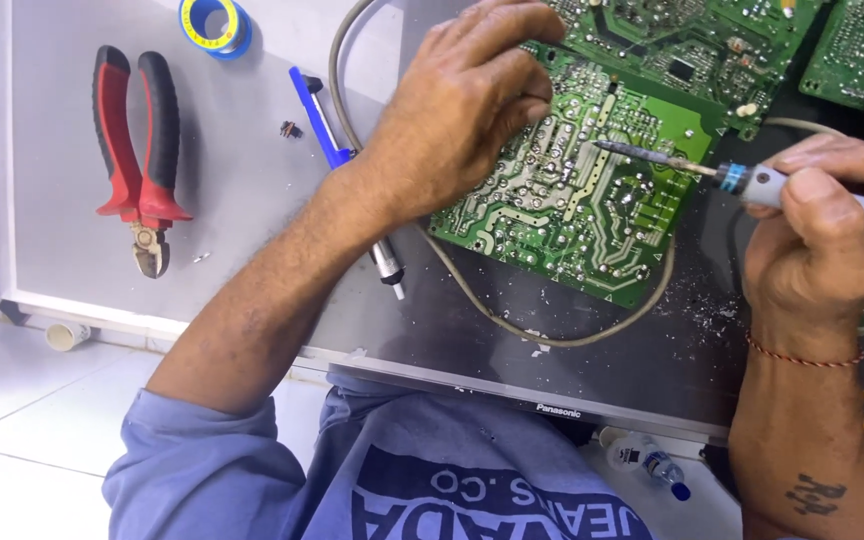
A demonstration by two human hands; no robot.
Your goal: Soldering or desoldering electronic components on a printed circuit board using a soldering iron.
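Board (592, 205): green circuit board, solder side up, lying tilted on a grey panel (232, 230) that serves as the work surface. More green boards (712, 40) overlap it at the top right.

Handling: judged thin, stiff and light; rigid enough to lift by one edge, though it would likely crack if flexed. The solder face is studded with sharp lead ends and shiny joints. Best held by the bare edges or corners, not across the tracks.

Left hand (462, 110): palm down on the board's upper left part, fingers curled and pressing at its top edge, pinning it flat. Whether anything is pinched under the fingertips cannot be told.

Right hand (822, 230): closed in a pen-like grip round the iron (752, 180), a grey-handled soldering iron with a blue collar. Its dark tip reaches left and rests on or just above a joint near the board's middle; contact cannot be told for certain. Judged hot at the tip; hold by the handle only.

Nearby items:
- Cable (552, 335), grey, looping under the board's lower edge.
- Pump (337, 155), blue desoldering pump, passing under the left wrist.
- Cutters (142, 150), red-and-black handles, well to the left.
- Solder reel (214, 25), blue and yellow, at the top edge.
- Small dark component (290, 129) beside the pump.
- Bottle (652, 462), clear with blue cap, below the panel's edge.
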